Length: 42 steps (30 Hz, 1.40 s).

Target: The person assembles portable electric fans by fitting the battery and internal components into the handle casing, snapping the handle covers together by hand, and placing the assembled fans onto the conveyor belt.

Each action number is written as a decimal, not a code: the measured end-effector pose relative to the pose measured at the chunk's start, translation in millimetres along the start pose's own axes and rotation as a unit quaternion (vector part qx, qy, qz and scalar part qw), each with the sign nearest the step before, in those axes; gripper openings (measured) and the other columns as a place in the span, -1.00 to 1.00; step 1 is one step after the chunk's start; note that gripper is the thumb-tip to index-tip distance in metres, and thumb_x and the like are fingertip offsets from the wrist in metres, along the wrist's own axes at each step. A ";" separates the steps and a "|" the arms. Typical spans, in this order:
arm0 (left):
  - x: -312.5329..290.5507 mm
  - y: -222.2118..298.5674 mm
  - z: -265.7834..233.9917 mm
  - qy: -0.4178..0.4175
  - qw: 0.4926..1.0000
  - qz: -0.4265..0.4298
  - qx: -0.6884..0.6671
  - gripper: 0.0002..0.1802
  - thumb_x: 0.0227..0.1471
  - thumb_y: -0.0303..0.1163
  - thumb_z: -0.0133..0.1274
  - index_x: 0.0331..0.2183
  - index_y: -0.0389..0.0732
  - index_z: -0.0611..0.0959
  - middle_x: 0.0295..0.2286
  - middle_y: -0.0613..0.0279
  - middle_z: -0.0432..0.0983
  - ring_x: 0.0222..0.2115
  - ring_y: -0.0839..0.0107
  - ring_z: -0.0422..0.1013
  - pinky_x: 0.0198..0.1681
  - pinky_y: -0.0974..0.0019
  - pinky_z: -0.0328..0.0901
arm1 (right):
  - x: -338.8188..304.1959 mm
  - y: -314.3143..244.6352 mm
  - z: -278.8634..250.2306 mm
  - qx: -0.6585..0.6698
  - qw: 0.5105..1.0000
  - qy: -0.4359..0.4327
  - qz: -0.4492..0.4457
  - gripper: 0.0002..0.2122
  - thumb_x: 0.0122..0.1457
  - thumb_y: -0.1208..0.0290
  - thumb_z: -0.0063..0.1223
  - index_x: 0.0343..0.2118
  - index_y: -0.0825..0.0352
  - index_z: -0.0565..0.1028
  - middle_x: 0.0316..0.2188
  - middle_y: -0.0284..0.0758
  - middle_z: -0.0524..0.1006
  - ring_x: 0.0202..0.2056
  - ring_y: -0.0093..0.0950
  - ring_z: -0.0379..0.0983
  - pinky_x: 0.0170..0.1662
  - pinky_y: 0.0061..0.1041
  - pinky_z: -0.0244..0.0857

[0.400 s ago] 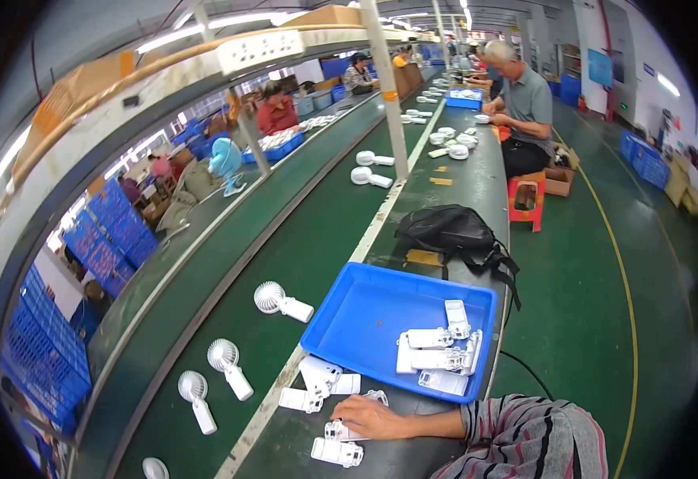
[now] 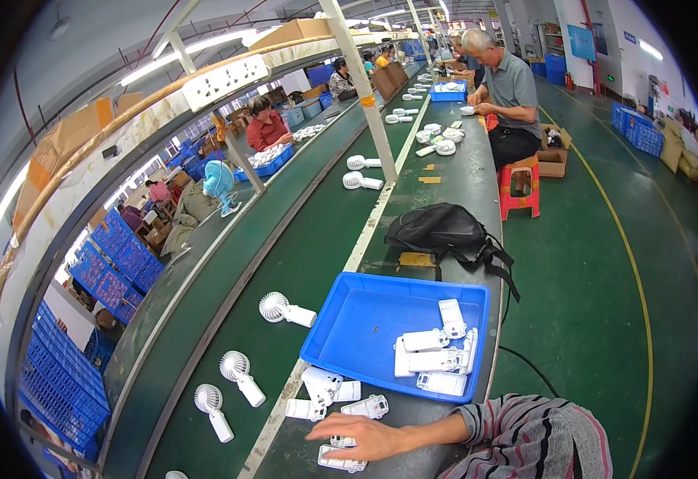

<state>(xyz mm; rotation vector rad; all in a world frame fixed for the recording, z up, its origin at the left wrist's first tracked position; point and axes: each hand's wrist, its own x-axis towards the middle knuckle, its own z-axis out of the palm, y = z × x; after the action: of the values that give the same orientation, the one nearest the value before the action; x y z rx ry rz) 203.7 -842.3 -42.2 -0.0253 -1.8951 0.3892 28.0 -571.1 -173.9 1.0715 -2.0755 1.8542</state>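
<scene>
My right hand [image 2: 365, 437] reaches in from the lower right, palm down, its fingers stretched out to the left and spread. Under its fingers lies a white plastic casing [image 2: 341, 459], and a second one is partly hidden beneath the hand. Just beyond rests another white casing [image 2: 365, 407] with a clear end. A small cluster of casings [image 2: 321, 387] sits against the front left corner of a blue tray [image 2: 349, 307]. Several more casings [image 2: 436, 359] are piled in the tray's right half. My left hand is out of view.
White handheld fans [image 2: 235, 367] lie on the green belt [image 2: 285, 263] to the left. Behind the tray is a black backpack [image 2: 444, 231]. A co-worker [image 2: 512, 96] sits farther along the bench on a red stool [image 2: 519, 191]. A metal post [image 2: 365, 88] stands beside the belt.
My right hand's fingers, earlier curled over a casing, are now stretched out, and the hand sits slightly nearer. The casing beyond it shows more fully. The whole view has shifted a little.
</scene>
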 end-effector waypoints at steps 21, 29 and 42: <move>-89.4 155.0 46.1 -0.163 0.529 -0.509 -0.660 0.04 -0.57 -0.34 0.47 0.02 -0.34 0.30 -0.08 0.08 0.31 -0.08 0.30 0.30 -0.04 0.27 0.24 | 35.9 -104.6 -1.7 0.188 0.949 -0.189 0.170 -0.34 -0.21 0.41 0.38 -0.03 0.40 0.26 -0.21 -0.28 0.46 -0.19 -0.59 0.36 -0.10 -0.61 0.24; -121.5 183.4 68.6 -0.380 0.509 -0.449 -0.629 -0.21 -0.34 -0.47 0.37 -0.03 -0.34 0.36 -0.12 0.07 0.40 -0.10 0.39 0.34 -0.04 0.32 0.24 | 57.5 -111.0 10.3 0.225 0.954 -0.096 0.171 -0.39 -0.24 0.42 0.38 -0.10 0.41 0.29 -0.25 -0.29 0.47 -0.21 -0.59 0.40 -0.14 -0.60 0.28; -107.3 194.8 74.6 -0.121 0.078 -0.654 -0.743 -0.54 -0.03 -0.41 0.12 -0.07 -0.25 0.38 -0.23 0.14 0.42 -0.26 0.32 0.42 -0.06 0.20 0.28 | 61.3 -72.7 29.8 0.175 0.969 -0.009 0.175 -0.44 -0.20 0.44 0.34 -0.10 0.41 0.29 -0.24 -0.29 0.47 -0.21 -0.57 0.43 -0.17 -0.60 0.33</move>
<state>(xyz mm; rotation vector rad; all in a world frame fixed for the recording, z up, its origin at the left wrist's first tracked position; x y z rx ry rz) 140.1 -699.3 -216.9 0.3807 -0.7998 -2.9165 36.5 -621.1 -88.1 0.8228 -2.1051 2.4623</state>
